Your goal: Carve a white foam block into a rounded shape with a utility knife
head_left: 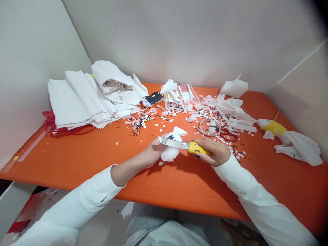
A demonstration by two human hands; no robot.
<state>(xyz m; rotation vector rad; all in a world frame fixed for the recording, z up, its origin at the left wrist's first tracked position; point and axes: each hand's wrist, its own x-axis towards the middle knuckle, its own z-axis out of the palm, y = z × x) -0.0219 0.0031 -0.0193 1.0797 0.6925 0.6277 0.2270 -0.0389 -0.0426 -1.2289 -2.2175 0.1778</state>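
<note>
Near the middle of the orange table (pixel 107 160), my left hand (pixel 153 152) grips a lumpy piece of white foam (pixel 170 153), whose upper end flares to the right. My right hand (pixel 215 150) is closed around a yellow utility knife (pixel 198 148). Its long blade is out and points left, lying across the front of the foam, close to my left fingers. Whether the edge touches the foam, I cannot tell. The foam's far side is partly hidden by the blade and my fingers.
White paper sheets (pixel 74 99) are stacked at the left, over a red bag (pixel 50 119). Scraps surround a roll of tape (pixel 210 127) and red-handled scissors (pixel 229 136). Markers (pixel 190 91) lie at the back. A yellow and white bird-like figure (pixel 275 128) rests at the right.
</note>
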